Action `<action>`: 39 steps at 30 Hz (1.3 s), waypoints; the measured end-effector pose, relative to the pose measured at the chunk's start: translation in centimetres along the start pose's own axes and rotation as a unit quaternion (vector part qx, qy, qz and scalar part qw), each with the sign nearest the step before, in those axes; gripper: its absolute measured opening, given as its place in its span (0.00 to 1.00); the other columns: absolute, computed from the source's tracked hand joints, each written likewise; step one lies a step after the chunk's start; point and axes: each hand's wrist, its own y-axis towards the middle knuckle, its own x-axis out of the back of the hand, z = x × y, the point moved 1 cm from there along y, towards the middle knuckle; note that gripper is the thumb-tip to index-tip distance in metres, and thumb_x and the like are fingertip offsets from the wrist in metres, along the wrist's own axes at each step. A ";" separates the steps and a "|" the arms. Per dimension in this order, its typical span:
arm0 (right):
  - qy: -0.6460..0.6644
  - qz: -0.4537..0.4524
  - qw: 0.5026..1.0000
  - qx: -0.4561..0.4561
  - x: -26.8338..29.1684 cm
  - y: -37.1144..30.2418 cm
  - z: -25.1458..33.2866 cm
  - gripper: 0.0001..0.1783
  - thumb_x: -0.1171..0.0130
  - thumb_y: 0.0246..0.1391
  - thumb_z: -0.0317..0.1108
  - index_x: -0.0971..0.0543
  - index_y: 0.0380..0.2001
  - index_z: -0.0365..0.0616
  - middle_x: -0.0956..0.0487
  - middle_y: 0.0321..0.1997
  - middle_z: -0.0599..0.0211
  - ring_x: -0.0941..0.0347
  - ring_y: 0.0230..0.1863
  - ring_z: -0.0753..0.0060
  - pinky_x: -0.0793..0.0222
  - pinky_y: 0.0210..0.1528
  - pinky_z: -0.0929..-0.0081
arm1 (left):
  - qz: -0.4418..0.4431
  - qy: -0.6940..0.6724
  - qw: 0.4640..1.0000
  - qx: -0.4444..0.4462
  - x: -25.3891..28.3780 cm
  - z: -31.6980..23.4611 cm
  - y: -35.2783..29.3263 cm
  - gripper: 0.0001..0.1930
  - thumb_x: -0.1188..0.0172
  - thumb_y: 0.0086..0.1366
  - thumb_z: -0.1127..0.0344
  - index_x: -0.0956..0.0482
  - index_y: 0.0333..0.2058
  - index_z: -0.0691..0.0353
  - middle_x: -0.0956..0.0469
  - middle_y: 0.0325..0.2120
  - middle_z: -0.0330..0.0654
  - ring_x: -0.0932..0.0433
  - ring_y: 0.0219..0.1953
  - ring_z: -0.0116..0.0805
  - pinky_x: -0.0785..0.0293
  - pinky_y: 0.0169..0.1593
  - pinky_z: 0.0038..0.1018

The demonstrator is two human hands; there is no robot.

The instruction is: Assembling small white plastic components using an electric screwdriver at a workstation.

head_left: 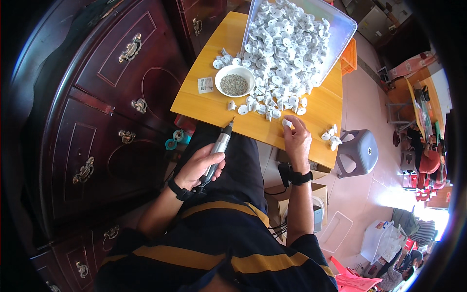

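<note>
My left hand (200,165) is wrapped round a silver and black electric screwdriver (220,146), its thin bit pointing up toward the table's front edge. Above the wooden table (194,104), my right hand (297,138) pinches a small white plastic part (287,123) between thumb and fingers. A big heap of similar white parts (279,53) spills from a tilted clear plastic bin (335,29) onto the tabletop. Left of the heap stands a white bowl (220,72) full of small metal screws (234,85). Several white parts (332,137) lie apart at the table's right corner.
A printed label card (205,85) lies left of the bowl. Dark wooden drawers (112,97) rise close on the left. To the right are a grey plastic stool (359,152) and an orange crate (349,57). A cardboard box (277,204) sits below the table; people are in the background.
</note>
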 end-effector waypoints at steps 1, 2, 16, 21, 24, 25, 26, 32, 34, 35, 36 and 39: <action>-0.005 -0.017 1.000 0.018 0.0 0.0 0.0 0.14 0.39 0.52 0.23 0.19 0.43 0.44 0.18 0.46 0.54 0.19 0.29 0.60 0.24 0.33 0.67 | 0.001 0.000 1.000 0.000 0.0 -0.1 0.1 0.20 0.45 0.72 0.58 0.33 0.57 0.61 0.25 0.28 0.36 0.25 0.24 0.20 0.29 0.25 0.17; -0.005 -0.016 1.000 0.018 0.0 0.0 0.4 0.14 0.39 0.52 0.23 0.19 0.43 0.44 0.18 0.46 0.54 0.19 0.29 0.60 0.24 0.33 0.67 | 0.002 -0.002 1.000 -0.002 0.0 -0.1 0.2 0.20 0.45 0.72 0.58 0.33 0.57 0.61 0.25 0.28 0.36 0.25 0.24 0.20 0.29 0.25 0.17; 0.313 0.127 0.923 -0.186 -1.9 -2.4 2.5 0.11 0.38 0.62 0.34 0.19 0.45 0.41 0.18 0.36 0.72 0.24 0.27 0.83 0.30 0.28 0.83 | 0.050 0.037 0.998 -0.020 -0.8 -0.8 -2.3 0.24 0.44 0.70 0.59 0.36 0.59 0.65 0.27 0.28 0.37 0.27 0.24 0.21 0.29 0.27 0.19; 0.428 0.192 0.851 -0.235 -3.2 -2.8 4.6 0.16 0.41 0.66 0.39 0.23 0.51 0.42 0.18 0.42 0.71 0.24 0.31 0.84 0.30 0.31 0.85 | 0.096 0.055 0.994 -0.022 -1.7 -0.6 -2.8 0.23 0.42 0.69 0.60 0.36 0.56 0.64 0.27 0.27 0.37 0.27 0.24 0.22 0.29 0.28 0.19; 0.543 0.199 0.772 -0.265 -3.6 -3.0 4.8 0.14 0.43 0.67 0.39 0.23 0.51 0.45 0.19 0.44 0.70 0.23 0.32 0.85 0.27 0.32 0.88 | 0.106 0.067 0.992 -0.027 -2.6 -0.7 -2.8 0.24 0.39 0.68 0.61 0.37 0.56 0.66 0.27 0.27 0.38 0.27 0.24 0.22 0.29 0.28 0.19; 0.542 0.199 0.772 -0.264 -3.8 -3.1 4.5 0.14 0.43 0.67 0.39 0.23 0.51 0.45 0.19 0.44 0.70 0.23 0.32 0.85 0.27 0.32 0.88 | 0.107 0.067 0.992 -0.028 -2.7 -0.6 -2.7 0.24 0.39 0.68 0.61 0.37 0.56 0.66 0.27 0.27 0.38 0.27 0.24 0.22 0.29 0.28 0.19; 0.555 0.194 0.765 -0.261 -4.0 -3.2 4.2 0.12 0.42 0.67 0.38 0.23 0.49 0.46 0.19 0.43 0.71 0.24 0.32 0.85 0.27 0.32 0.88 | 0.110 0.071 0.991 -0.029 -2.8 -0.5 -2.7 0.23 0.39 0.68 0.62 0.36 0.56 0.66 0.27 0.28 0.37 0.27 0.24 0.21 0.29 0.28 0.19; 0.584 0.174 0.751 -0.255 -3.9 -3.4 3.7 0.06 0.41 0.65 0.34 0.21 0.43 0.47 0.19 0.38 0.73 0.24 0.31 0.86 0.27 0.32 0.88 | 0.121 0.092 0.988 -0.031 -3.1 -0.6 -2.7 0.29 0.37 0.67 0.60 0.39 0.59 0.68 0.27 0.27 0.37 0.27 0.25 0.22 0.29 0.29 0.20; 0.589 0.169 0.749 -0.254 -3.7 -3.3 3.6 0.05 0.40 0.65 0.33 0.21 0.42 0.47 0.19 0.38 0.74 0.24 0.31 0.86 0.27 0.32 0.88 | 0.121 0.099 0.987 -0.039 -3.0 -0.6 -2.8 0.30 0.37 0.67 0.60 0.39 0.60 0.68 0.28 0.27 0.37 0.27 0.25 0.22 0.29 0.29 0.20; 0.590 0.169 0.747 -0.256 -3.4 -3.1 3.4 0.05 0.40 0.65 0.33 0.20 0.42 0.47 0.19 0.38 0.74 0.24 0.31 0.86 0.27 0.33 0.88 | 0.124 0.106 0.986 -0.041 -2.8 -0.6 -2.8 0.30 0.37 0.67 0.60 0.39 0.60 0.68 0.28 0.28 0.37 0.27 0.25 0.22 0.29 0.29 0.20; 0.591 0.168 0.745 -0.259 -3.1 -3.0 3.3 0.05 0.39 0.64 0.32 0.20 0.42 0.47 0.19 0.37 0.74 0.24 0.31 0.86 0.26 0.33 0.88 | 0.128 0.112 0.984 -0.043 -2.7 -0.6 -2.8 0.30 0.37 0.67 0.60 0.39 0.60 0.68 0.28 0.28 0.38 0.27 0.25 0.22 0.29 0.29 0.20; 0.587 0.187 0.745 -0.255 -2.3 -2.7 3.0 0.05 0.38 0.63 0.31 0.19 0.41 0.46 0.18 0.37 0.74 0.23 0.31 0.85 0.26 0.34 0.87 | 0.130 0.129 0.982 -0.045 -2.7 -0.8 -2.8 0.31 0.37 0.67 0.62 0.41 0.62 0.68 0.27 0.29 0.38 0.27 0.25 0.22 0.28 0.30 0.20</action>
